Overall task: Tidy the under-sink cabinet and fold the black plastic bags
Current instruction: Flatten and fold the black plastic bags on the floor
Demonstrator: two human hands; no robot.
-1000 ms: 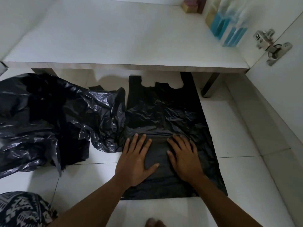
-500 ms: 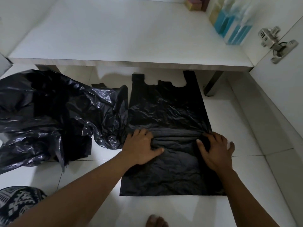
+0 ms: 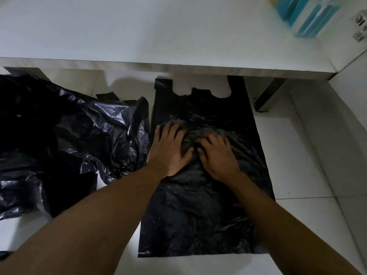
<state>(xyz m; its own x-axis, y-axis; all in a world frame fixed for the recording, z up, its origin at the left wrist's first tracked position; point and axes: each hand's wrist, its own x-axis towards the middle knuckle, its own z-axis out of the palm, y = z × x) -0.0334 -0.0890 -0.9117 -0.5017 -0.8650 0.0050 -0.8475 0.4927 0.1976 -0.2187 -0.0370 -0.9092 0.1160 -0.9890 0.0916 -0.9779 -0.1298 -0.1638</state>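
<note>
A black plastic bag [image 3: 198,219] lies flat on the white tiled floor, its two handles pointing toward the cabinet. My left hand [image 3: 168,149] presses palm-down on the bag's middle, near its left edge. My right hand [image 3: 217,155] rests beside it on the wrinkled plastic, with the fingers slightly bent and the tips on the bag. The two hands nearly touch. A heap of crumpled shiny black bags [image 3: 69,139] lies to the left, its edge against the flat bag.
The white cabinet floor [image 3: 139,32] spans the top, its front edge just above the bag's handles. Blue bottles [image 3: 305,14] stand at its right end beside a door hinge [image 3: 360,26]. A dark cabinet leg [image 3: 268,94] stands right of the handles.
My hands were spread toward the bag's two side edges half a second ago. They have come together at its middle, a little farther up. The view has moved closer.
</note>
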